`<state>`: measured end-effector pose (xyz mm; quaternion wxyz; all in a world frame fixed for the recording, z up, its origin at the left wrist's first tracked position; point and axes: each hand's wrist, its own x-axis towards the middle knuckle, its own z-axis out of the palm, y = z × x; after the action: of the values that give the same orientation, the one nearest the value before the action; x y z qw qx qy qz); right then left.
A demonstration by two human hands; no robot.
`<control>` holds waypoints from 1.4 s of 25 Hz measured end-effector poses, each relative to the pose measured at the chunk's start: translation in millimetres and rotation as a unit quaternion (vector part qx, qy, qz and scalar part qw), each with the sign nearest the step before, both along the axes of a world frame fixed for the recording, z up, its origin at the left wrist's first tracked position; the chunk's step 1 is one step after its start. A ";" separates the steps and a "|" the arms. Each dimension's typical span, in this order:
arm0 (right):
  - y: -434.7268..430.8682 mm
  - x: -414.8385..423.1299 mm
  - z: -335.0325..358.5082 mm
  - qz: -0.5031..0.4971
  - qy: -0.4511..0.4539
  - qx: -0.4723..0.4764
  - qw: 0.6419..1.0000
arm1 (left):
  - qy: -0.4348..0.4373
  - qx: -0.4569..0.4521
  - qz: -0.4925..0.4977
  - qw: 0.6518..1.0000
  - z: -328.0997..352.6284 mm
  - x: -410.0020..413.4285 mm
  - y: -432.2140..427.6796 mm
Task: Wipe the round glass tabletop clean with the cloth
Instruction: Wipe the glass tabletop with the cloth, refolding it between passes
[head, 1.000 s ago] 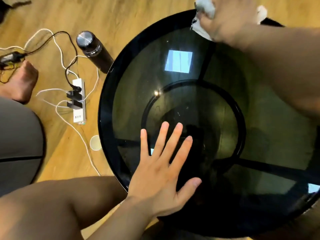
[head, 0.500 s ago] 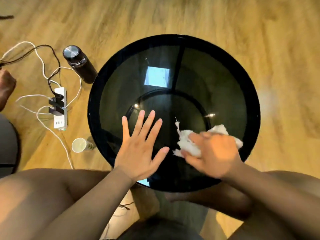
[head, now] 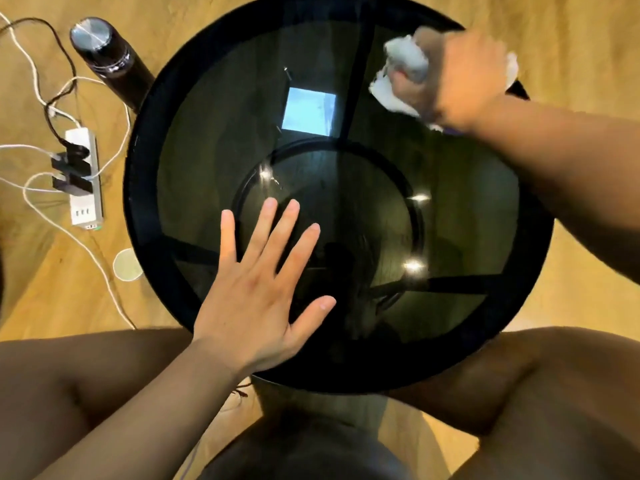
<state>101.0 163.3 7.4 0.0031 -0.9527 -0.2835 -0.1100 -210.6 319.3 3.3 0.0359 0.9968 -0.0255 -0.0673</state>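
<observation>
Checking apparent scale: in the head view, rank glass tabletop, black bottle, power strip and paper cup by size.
1. glass tabletop.
2. black bottle, partly hidden.
3. power strip, close to it, so unsure.
4. paper cup.

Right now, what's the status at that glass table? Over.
Left hand flat, open on glass tabletop. Right hand grips white cloth at far right rim. Bottle, power strip, cup on floor, off the glass.
</observation>
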 end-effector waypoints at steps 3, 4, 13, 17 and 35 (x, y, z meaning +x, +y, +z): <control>5.5 61.7 -34.6 -0.009 0.142 0.016 0.990 | -0.014 -0.018 0.003 1.000 -2.6 2.4 1.6; 3.9 69.5 -43.0 -0.013 0.198 0.038 0.979 | -0.019 -0.027 0.006 0.999 -2.9 2.2 1.9; -38.8 6.8 28.2 -0.147 0.099 0.024 0.984 | -0.028 -0.020 0.025 0.999 -3.0 1.4 5.2; -89.7 -80.5 18.9 -0.222 0.168 0.021 0.960 | -0.039 -0.023 0.032 0.998 -3.3 2.2 3.4; 83.1 -352.4 73.0 -0.201 0.649 0.600 0.423 | -0.093 -0.427 0.345 0.830 72.7 -85.2 20.7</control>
<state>-251.3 246.4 80.4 0.7347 -0.5292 0.1399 0.4008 -295.8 340.1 75.9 0.4764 0.8276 0.2907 0.0604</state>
